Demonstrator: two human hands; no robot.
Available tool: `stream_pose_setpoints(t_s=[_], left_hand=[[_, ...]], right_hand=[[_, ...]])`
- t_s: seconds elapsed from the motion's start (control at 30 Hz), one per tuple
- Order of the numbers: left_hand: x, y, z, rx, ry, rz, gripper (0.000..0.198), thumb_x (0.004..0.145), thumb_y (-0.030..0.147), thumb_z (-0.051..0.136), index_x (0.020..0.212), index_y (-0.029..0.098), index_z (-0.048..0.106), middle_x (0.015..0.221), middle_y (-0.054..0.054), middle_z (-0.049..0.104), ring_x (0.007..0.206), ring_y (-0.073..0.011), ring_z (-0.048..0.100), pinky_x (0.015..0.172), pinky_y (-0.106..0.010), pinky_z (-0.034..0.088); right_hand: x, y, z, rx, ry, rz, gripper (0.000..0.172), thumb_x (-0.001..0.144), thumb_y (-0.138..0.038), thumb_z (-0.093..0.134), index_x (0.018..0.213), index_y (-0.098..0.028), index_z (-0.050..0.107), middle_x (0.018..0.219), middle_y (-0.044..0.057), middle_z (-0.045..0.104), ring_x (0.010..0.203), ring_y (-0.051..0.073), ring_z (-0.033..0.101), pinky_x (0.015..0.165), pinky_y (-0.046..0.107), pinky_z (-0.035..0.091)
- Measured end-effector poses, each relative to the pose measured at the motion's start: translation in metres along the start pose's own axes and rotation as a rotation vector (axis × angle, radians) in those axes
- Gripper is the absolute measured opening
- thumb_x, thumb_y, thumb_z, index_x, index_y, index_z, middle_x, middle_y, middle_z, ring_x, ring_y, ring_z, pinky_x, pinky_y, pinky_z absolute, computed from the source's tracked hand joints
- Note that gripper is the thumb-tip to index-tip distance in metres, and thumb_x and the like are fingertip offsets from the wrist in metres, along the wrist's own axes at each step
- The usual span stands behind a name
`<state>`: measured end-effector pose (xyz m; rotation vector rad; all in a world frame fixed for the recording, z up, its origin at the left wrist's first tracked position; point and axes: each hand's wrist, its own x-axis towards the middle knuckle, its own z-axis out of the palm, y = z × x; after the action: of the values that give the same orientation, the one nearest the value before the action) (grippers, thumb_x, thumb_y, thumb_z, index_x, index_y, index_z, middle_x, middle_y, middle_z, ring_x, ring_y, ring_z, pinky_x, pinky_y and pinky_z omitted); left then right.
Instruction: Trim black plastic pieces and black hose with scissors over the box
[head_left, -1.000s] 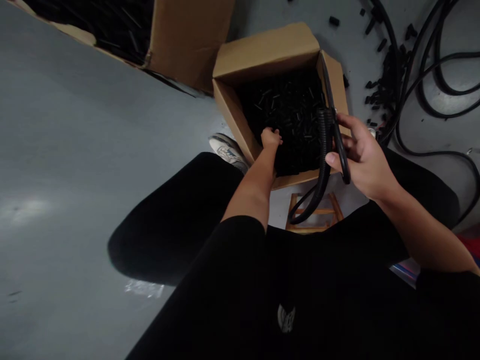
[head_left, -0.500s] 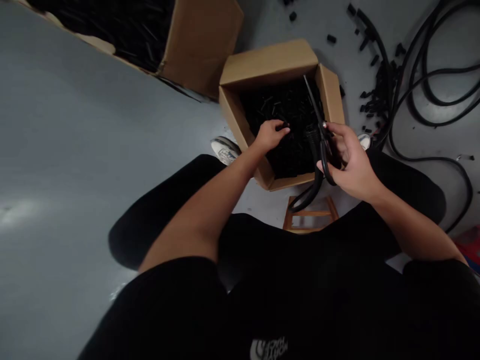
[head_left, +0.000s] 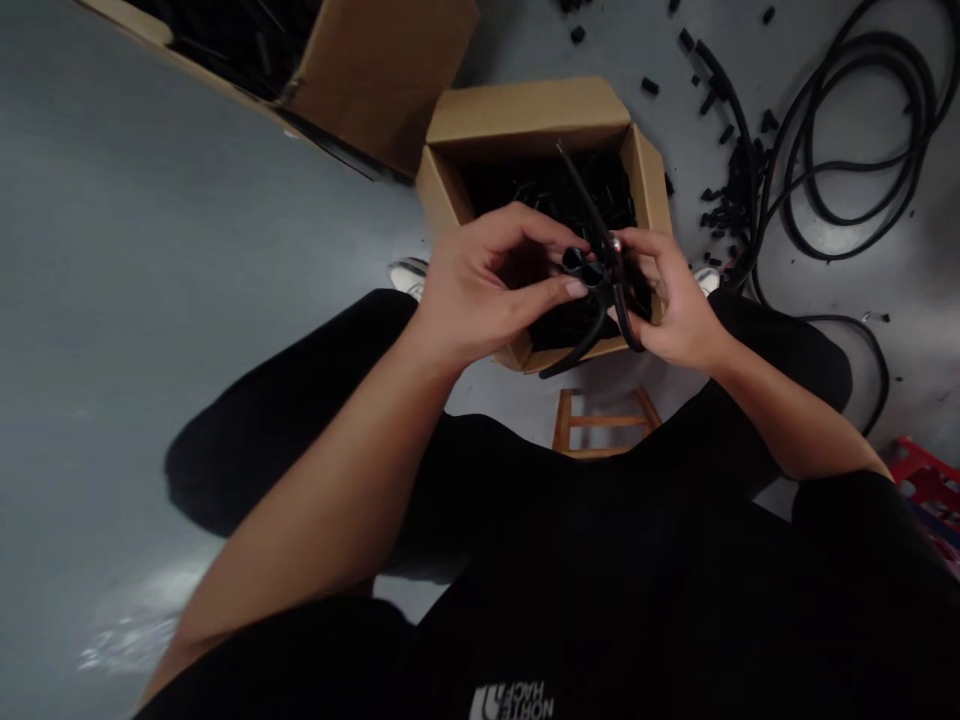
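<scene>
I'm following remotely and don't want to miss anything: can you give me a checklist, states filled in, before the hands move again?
1. Black tubes gripped: ok. The left hand pinches them near two open ends.
2. Scissors held: ok. They are in the right hand, tips pointing away from the person.
3. Scissors apart from the left hand: cannot tell. They look close, and one view hides the depth.
4. Cardboard box open below the hands: ok.
5. Floor to the right of the box free of loose pieces: not ok. Black pieces lie scattered there.
</scene>
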<state>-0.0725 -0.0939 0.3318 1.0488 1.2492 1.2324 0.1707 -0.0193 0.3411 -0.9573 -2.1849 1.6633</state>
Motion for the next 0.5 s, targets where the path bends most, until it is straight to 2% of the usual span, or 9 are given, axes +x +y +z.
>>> stream_pose_setpoints(t_s=[0.13, 0.27, 0.33, 0.5], left_hand=[[0.006, -0.02, -0.001, -0.041, 0.009, 0.191, 0.05, 0.076, 0.057, 0.111, 0.099, 0.027, 0.078, 0.1, -0.003, 0.08, 0.093, -0.0229, 0.078, 0.08, -0.038, 0.066], [0.008, -0.024, -0.003, -0.003, 0.006, 0.323, 0.048, 0.08, 0.056, 0.109, 0.104, 0.026, 0.081, 0.1, -0.003, 0.08, 0.083, -0.0183, 0.072, 0.075, -0.036, 0.061], [0.008, -0.022, -0.003, 0.017, 0.021, 0.328, 0.047, 0.08, 0.056, 0.108, 0.104, 0.027, 0.081, 0.099, -0.002, 0.079, 0.083, -0.0189, 0.071, 0.075, -0.036, 0.059], [0.004, -0.017, -0.002, -0.004, 0.067, 0.221, 0.048, 0.075, 0.055, 0.111, 0.095, 0.028, 0.077, 0.096, -0.004, 0.078, 0.088, -0.0239, 0.073, 0.082, -0.041, 0.063]], right_hand=[[0.009, 0.012, 0.003, 0.044, 0.001, -0.077, 0.076, 0.11, -0.066, 0.069, 0.166, -0.023, 0.041, 0.172, 0.017, 0.056, 0.166, 0.034, 0.057, 0.138, 0.067, 0.047], [0.015, 0.012, 0.003, 0.106, 0.045, -0.197, 0.072, 0.108, -0.065, 0.071, 0.162, -0.026, 0.043, 0.165, 0.014, 0.062, 0.157, 0.029, 0.065, 0.137, 0.054, 0.054], [0.017, 0.009, 0.002, 0.117, 0.04, -0.222, 0.071, 0.107, -0.065, 0.071, 0.16, -0.027, 0.045, 0.163, 0.013, 0.064, 0.155, 0.029, 0.066, 0.135, 0.052, 0.056], [0.018, 0.0, 0.001, 0.092, 0.008, -0.136, 0.077, 0.105, -0.074, 0.069, 0.16, -0.025, 0.048, 0.162, 0.014, 0.065, 0.153, 0.031, 0.067, 0.134, 0.059, 0.055]])
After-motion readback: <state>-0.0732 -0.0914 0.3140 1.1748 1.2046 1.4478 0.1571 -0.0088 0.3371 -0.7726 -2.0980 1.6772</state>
